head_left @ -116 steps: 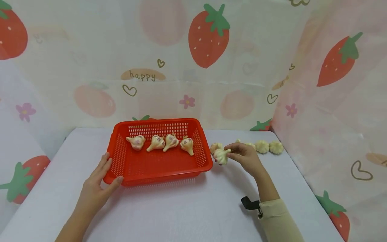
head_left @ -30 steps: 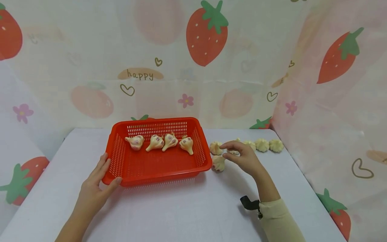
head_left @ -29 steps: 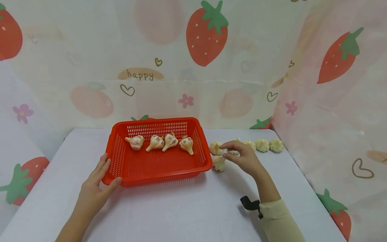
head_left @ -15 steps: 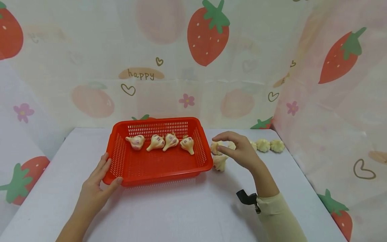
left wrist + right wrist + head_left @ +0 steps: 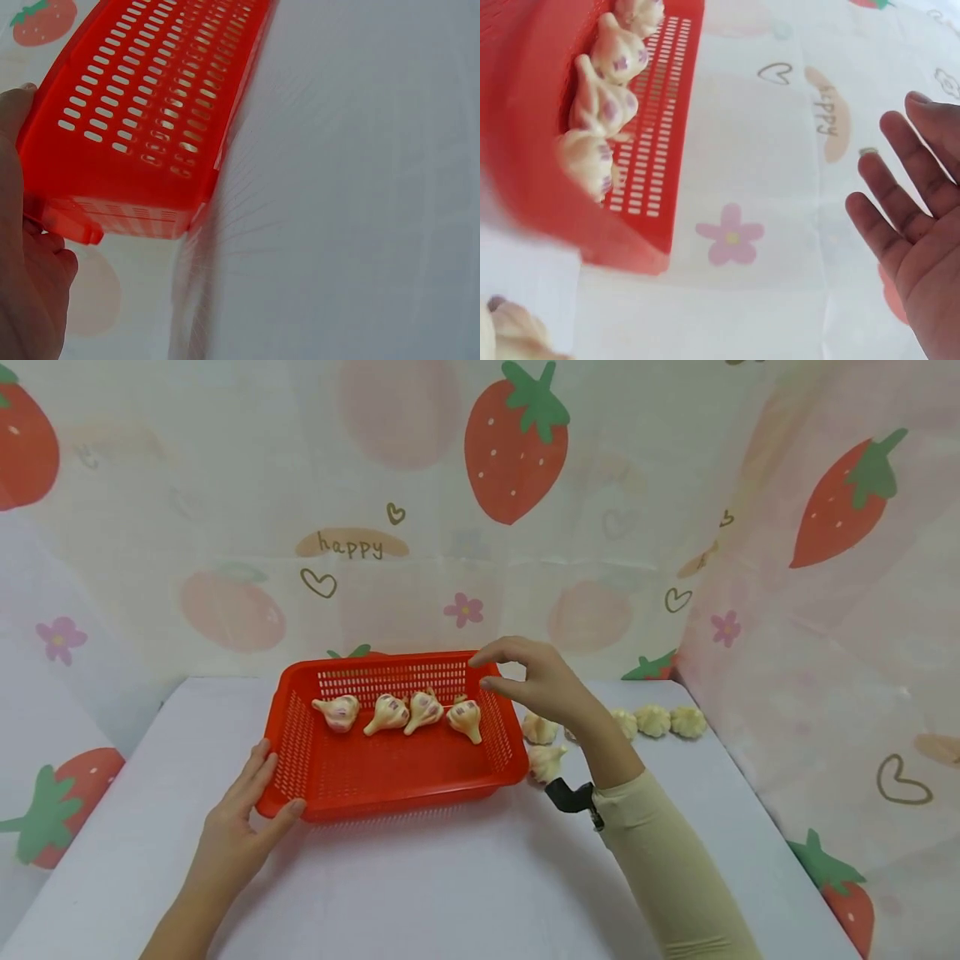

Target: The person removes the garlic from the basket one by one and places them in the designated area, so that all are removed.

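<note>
My left hand [image 5: 236, 827] grips the left front corner of a red plastic basket [image 5: 397, 797]; in the left wrist view its fingertips show under the rim [image 5: 75, 225]. Several garlic bulbs [image 5: 339, 713] lie in a row along the basket's back. Above the basket's right back corner hovers my right hand [image 5: 536, 681], thumb and fingers spread apart. The right wrist view shows the same hand [image 5: 922, 202] holding nothing. Just outside the basket's right side lies a garlic bulb [image 5: 546, 762], with another bulb [image 5: 538, 728] behind it.
A row of garlic bulbs [image 5: 652, 721] runs along the back right of the white table [image 5: 420, 893], partly hidden by my right forearm. A strawberry-print curtain [image 5: 420, 602] hangs behind the table and along its sides.
My right hand earlier pinched a garlic bulb, set it down beside the basket, let go, and has moved up and left over the basket's right back corner. The left hand stays on the basket.
</note>
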### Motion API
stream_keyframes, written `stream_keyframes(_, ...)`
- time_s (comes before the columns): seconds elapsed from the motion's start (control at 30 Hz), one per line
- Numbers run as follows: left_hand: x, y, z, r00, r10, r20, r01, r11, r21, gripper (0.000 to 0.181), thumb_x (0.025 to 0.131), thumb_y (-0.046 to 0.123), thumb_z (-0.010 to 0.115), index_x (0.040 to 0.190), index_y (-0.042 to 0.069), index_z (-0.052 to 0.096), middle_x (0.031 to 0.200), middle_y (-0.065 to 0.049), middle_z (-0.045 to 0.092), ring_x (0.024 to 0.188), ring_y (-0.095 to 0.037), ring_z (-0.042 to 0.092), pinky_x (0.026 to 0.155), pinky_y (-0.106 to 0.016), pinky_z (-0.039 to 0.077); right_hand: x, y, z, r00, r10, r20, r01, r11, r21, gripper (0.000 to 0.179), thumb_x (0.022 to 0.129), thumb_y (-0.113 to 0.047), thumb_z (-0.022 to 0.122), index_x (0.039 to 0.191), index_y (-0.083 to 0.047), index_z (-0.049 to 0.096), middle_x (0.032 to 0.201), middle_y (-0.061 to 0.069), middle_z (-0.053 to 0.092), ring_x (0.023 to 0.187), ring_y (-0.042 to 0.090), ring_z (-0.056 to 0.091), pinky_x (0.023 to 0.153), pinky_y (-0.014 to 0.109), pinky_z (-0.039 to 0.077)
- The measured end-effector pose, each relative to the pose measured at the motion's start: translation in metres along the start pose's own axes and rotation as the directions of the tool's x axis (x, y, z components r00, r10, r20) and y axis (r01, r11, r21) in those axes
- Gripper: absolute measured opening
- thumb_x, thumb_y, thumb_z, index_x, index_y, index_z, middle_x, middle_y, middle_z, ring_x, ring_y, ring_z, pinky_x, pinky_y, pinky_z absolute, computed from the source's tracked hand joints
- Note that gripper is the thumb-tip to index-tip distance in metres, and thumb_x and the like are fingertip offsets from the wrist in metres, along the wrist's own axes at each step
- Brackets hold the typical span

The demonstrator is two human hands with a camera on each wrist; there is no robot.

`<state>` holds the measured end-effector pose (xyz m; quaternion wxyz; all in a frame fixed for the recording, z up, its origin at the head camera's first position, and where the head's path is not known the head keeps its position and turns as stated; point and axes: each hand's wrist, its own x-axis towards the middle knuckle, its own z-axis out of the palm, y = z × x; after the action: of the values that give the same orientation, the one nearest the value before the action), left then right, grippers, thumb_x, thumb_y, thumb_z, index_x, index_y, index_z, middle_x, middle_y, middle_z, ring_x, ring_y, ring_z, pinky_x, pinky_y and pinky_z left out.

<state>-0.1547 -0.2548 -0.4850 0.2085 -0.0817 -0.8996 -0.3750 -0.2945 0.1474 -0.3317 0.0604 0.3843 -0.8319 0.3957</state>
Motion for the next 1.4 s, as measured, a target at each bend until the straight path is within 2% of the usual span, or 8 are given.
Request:
stream_keyframes(0.17, 0.000, -0.001, -0.002, 1.000, -0.006, 0.009, 0.006, 1.000, -0.010, 0.081, 0.091, 0.030, 0.079, 0.159, 0.012, 0.038, 0.168, -0.001, 0.030, 0.156, -0.013, 0.025, 0.103, 0.004, 0.018, 0.033, -0.002, 0.009, 0.999, 0.014, 0.041, -0.013, 0.999, -0.037, 0.023, 0.096, -0.017, 0.073, 0.118, -0.019, 0.074, 0.121, -0.004, 0.071, 0.116, 0.015, 0.062, 0.104, 0.041, 0.051)
stream_keyframes(0.3, 0.000, -0.003, -0.002, 1.000, -0.009, 0.012, 0.009, 1.000, -0.006, 0.082, 0.091, 0.031, 0.080, 0.159, 0.012, 0.038, 0.168, -0.001, 0.029, 0.156, -0.019, 0.026, 0.103, 0.004, 0.017, 0.055, 0.002, 0.018, 0.994, 0.067, 0.087, -0.064, 0.997, -0.041, 0.023, 0.097, -0.019, 0.071, 0.120, -0.019, 0.074, 0.123, -0.002, 0.072, 0.117, 0.014, 0.061, 0.106, 0.041, 0.050)
stream_keyframes(0.6, 0.001, -0.005, -0.002, 1.000, -0.008, 0.020, 0.008, 1.000, -0.008, 0.082, 0.091, 0.031, 0.080, 0.158, 0.011, 0.038, 0.169, 0.001, 0.028, 0.156, -0.019, 0.025, 0.103, 0.003, 0.017, 0.089, 0.018, 0.041, 0.982, 0.104, 0.161, -0.105, 0.994, -0.002, 0.024, 0.096, -0.013, 0.071, 0.120, -0.013, 0.074, 0.122, 0.006, 0.072, 0.118, 0.027, 0.062, 0.108, 0.046, 0.047)
stream_keyframes(0.77, 0.002, -0.003, -0.003, 1.000, -0.013, 0.021, 0.013, 1.000, -0.001, 0.082, 0.091, 0.032, 0.079, 0.159, 0.012, 0.037, 0.169, 0.001, 0.028, 0.156, -0.021, 0.026, 0.102, 0.004, 0.018, 0.097, 0.026, 0.057, 0.968, 0.186, 0.171, -0.190, 0.982, 0.004, 0.023, 0.096, -0.016, 0.072, 0.120, -0.017, 0.074, 0.118, -0.002, 0.072, 0.112, 0.021, 0.064, 0.101, 0.037, 0.053)
stream_keyframes(0.87, 0.003, -0.002, -0.004, 1.000, -0.013, 0.024, 0.013, 1.000, -0.004, 0.082, 0.091, 0.031, 0.079, 0.159, 0.012, 0.037, 0.169, 0.001, 0.028, 0.156, -0.022, 0.026, 0.102, 0.004, 0.018, 0.099, 0.031, 0.066, 0.958, 0.238, 0.161, -0.242, 0.970, 0.002, 0.023, 0.096, -0.017, 0.072, 0.119, -0.018, 0.074, 0.117, 0.000, 0.072, 0.111, 0.022, 0.064, 0.098, 0.035, 0.055)
stream_keyframes(1.07, 0.003, -0.002, -0.006, 1.000, -0.009, 0.016, 0.009, 1.000, -0.010, 0.082, 0.091, 0.031, 0.079, 0.158, 0.010, 0.038, 0.169, 0.000, 0.028, 0.156, -0.019, 0.025, 0.103, 0.004, 0.017, 0.104, 0.043, 0.082, 0.952, 0.240, 0.189, -0.240, 0.970, -0.022, 0.025, 0.097, -0.013, 0.071, 0.122, -0.011, 0.072, 0.124, 0.008, 0.071, 0.119, 0.023, 0.062, 0.104, 0.038, 0.052)
stream_keyframes(1.2, 0.002, -0.004, -0.005, 1.000, -0.010, 0.019, 0.011, 1.000, -0.013, 0.082, 0.091, 0.032, 0.080, 0.159, 0.011, 0.038, 0.169, 0.000, 0.028, 0.156, -0.023, 0.026, 0.102, 0.004, 0.018, 0.106, 0.051, 0.090, 0.947, 0.250, 0.200, -0.248, 0.968, -0.036, 0.025, 0.098, -0.012, 0.070, 0.122, -0.009, 0.073, 0.123, 0.006, 0.071, 0.119, 0.021, 0.062, 0.104, 0.039, 0.053)
stream_keyframes(1.4, 0.000, -0.004, -0.003, 1.000, -0.002, 0.013, 0.003, 1.000, -0.019, 0.082, 0.090, 0.031, 0.080, 0.158, 0.011, 0.039, 0.168, 0.000, 0.029, 0.155, -0.022, 0.027, 0.103, 0.004, 0.019, 0.103, 0.063, 0.100, 0.925, 0.285, 0.253, -0.284, 0.958, -0.039, 0.024, 0.098, -0.009, 0.069, 0.122, -0.007, 0.073, 0.126, 0.009, 0.070, 0.119, 0.024, 0.061, 0.103, 0.037, 0.053)
